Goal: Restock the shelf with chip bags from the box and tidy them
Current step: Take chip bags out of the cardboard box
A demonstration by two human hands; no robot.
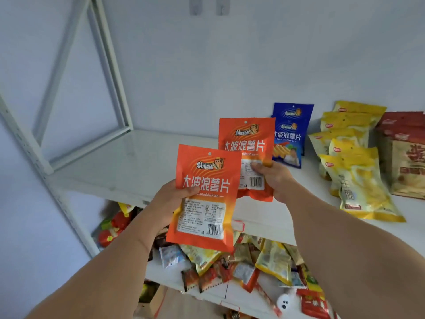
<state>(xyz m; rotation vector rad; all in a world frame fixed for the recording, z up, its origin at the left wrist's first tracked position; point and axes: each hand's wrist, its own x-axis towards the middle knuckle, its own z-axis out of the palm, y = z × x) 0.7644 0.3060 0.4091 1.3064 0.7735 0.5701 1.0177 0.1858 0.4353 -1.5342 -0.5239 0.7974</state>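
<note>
Orange foil chip bags, two of them, are held upright above the white metal shelf (pixel 119 162). My left hand (pixel 169 201) has its grip pinched on the nearer orange chip bag (pixel 204 199) at its left edge, thumb across the front over the printed lettering. My right hand (pixel 273 178) has its grip pinched on the farther orange chip bag (pixel 247 146) at its lower right corner, thumb on the label beside the barcode. The nearer bag overlaps the lower left of the farther one. On the shelf behind stand two blue foil chip bags (pixel 290 134), one in front of the other, just right of the farther orange bag. Farther right lies a row of yellow snack bags (pixel 354 169), then red-brown snack packs (pixel 407 157). Mixed loose snack packets (pixel 253 261) crowd the lower shelf tier.
</note>
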